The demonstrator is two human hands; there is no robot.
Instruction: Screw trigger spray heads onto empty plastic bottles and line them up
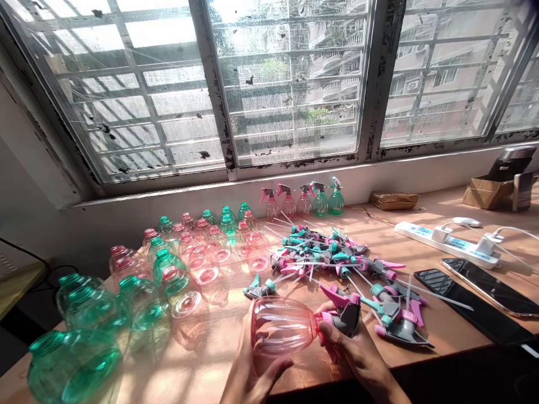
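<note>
A clear pink spray bottle (286, 325) lies on its side in the air above the table's front edge, its neck toward the right. Around its base and body curls my left hand (256, 365). My right hand (343, 342) grips the pink collar of a grey and pink trigger sprayer (343, 314) at the bottle's neck; how far the collar is threaded cannot be seen. Just beyond the hands is a heap of loose pink, teal and grey trigger sprayers (320, 252) with white tubes. One teal sprayer (259, 288) lies apart, close to the bottle.
Several open green and pink bottles (197, 255) stand on the left. Several bottles with sprayers fitted (320, 199) line the wall. To the right are a power strip (446, 241), two phones (458, 303) and a cardboard box (484, 191). Windows (290, 84) rise behind.
</note>
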